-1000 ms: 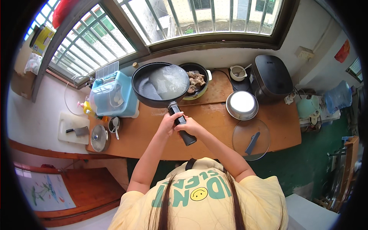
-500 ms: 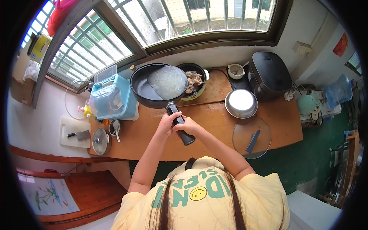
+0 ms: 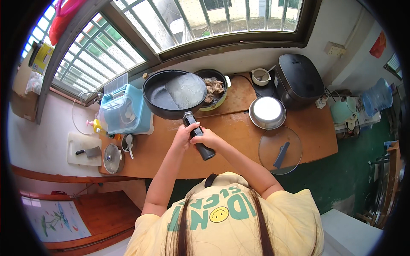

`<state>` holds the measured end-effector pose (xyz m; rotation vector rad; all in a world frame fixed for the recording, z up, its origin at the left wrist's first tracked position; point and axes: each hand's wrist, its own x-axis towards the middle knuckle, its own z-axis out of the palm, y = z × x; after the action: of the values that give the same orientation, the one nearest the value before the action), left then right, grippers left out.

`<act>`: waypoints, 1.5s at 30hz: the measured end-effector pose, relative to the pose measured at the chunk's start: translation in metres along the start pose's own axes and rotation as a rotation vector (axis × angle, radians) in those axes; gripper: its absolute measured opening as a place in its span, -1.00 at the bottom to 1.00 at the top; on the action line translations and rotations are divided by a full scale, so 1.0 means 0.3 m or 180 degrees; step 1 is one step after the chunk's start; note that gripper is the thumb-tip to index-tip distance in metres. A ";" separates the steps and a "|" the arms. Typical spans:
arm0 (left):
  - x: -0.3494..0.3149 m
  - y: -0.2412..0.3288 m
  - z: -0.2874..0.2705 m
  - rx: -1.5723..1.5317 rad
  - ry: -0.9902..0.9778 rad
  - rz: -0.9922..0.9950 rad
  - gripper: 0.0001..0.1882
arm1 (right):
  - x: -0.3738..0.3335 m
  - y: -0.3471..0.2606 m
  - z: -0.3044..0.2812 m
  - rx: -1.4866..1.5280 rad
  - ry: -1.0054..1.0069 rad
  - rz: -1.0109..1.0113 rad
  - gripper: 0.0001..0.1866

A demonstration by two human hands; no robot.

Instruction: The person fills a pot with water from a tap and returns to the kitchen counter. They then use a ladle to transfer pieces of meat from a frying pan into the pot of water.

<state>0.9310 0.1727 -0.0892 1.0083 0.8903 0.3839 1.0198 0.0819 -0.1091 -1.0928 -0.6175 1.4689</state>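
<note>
Both my hands are closed round the black handle of a deep frying pan (image 3: 154, 94). My left hand (image 3: 184, 135) grips the handle nearer the pan, and my right hand (image 3: 207, 138) is just below it, their fingers partly overlapping. The pan is tilted, with cloudy, frothy liquid (image 3: 184, 90) gathered on its right side while the left side of the bottom shows bare. Close against its right edge stands a dark-lined pot (image 3: 225, 96) with a white handle, holding chunks of cooked meat (image 3: 214, 88). The pan's rim overlaps the pot's left side in view.
To the left are a light blue dish box (image 3: 140, 112), a cutting board (image 3: 76, 160) with a cleaver (image 3: 89, 152), and a lidded pot (image 3: 113, 157). On the right sit a metal bowl (image 3: 267, 112), a glass lid (image 3: 273, 145) by the table edge, and a black rice cooker (image 3: 300, 79).
The whole view has shifted slightly. My hands keep the same grip, and the pan stays tilted beside the pot with its liquid on the right side.
</note>
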 end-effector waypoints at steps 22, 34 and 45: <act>-0.007 0.009 0.016 0.0206 0.0099 0.0018 -0.75 | -0.016 -0.018 -0.006 0.0154 -0.0121 0.0153 -0.61; -0.003 0.013 0.029 0.0261 0.0140 0.0039 -0.75 | -0.015 -0.024 -0.019 0.0276 -0.0191 0.0226 -0.65; -0.002 0.012 0.024 0.0379 0.0236 0.0125 -0.74 | -0.021 -0.043 -0.016 0.0277 -0.0337 0.0202 -0.66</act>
<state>0.9368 0.1701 -0.0841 1.1282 0.9702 0.4072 1.0294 0.0776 -0.0982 -0.9797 -0.5916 1.6018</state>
